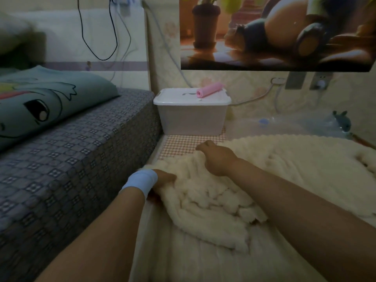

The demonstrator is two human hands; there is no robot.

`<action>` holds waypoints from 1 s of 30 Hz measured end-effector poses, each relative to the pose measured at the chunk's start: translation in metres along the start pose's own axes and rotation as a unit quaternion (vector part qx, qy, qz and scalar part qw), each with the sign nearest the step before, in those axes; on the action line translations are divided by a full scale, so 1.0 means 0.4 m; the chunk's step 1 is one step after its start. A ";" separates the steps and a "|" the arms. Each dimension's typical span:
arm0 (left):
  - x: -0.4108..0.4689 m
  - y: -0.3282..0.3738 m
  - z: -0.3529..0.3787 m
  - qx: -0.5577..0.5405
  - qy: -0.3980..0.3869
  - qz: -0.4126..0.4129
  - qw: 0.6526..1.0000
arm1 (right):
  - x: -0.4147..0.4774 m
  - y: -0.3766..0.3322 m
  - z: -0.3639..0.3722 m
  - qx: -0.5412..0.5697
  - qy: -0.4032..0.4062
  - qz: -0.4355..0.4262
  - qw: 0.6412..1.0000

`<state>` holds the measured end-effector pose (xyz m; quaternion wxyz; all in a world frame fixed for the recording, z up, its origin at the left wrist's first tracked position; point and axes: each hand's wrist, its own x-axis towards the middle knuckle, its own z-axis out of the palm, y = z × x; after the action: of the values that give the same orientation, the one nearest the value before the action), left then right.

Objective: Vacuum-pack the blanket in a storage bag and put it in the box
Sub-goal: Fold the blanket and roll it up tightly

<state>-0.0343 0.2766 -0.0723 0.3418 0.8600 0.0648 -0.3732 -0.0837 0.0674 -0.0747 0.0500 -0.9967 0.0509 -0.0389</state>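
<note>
The blanket (274,169) is cream and thick, with a long fluffy pile that clumps into soft tufts. It lies spread over the lower centre and right of the frame on pale ribbed bedding (193,261). Its near left edge is bunched into loose folds, and its far edge is scalloped.

The left hand (164,179), with a light blue wristband (140,180), grips that bunched edge at lower centre, its fingers curled into the pile. The right hand (216,157), just above it in the frame, has its knuckles up and its fingers curled round a fold of the blanket.

Above the hands, at centre, the box (191,121) stands against the wall on a red-and-white checked mat (183,144). It is white, slightly see-through plastic, with its lid (175,96) on and a pink roll (209,89) lying on top. At the right, past the blanket's far edge, lies the clear storage bag (301,124), which has a round blue valve (263,121). A small blue plush toy (342,121) sits beside it.

A bed (71,159) with a grey checked cover fills the left, with a pillow (50,98) printed with a cartoon eye. A cartoon poster (274,31) hangs at upper right.
</note>
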 end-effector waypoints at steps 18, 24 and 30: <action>0.225 0.265 -0.100 0.311 0.475 0.329 0.755 | 0.256 0.104 -0.018 0.063 -0.091 0.010 0.994; 0.274 0.148 0.001 0.412 0.079 0.226 0.879 | 0.147 0.111 0.098 0.094 -0.048 0.008 0.994; 0.164 0.124 0.041 0.441 0.111 0.239 0.858 | -0.016 0.066 0.093 0.087 -0.131 -0.062 0.986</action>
<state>0.0209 0.2190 -0.0986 -0.0042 0.9456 -0.2768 -0.1711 -0.0896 0.0454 -0.1148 0.1400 -0.9863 -0.0213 0.0847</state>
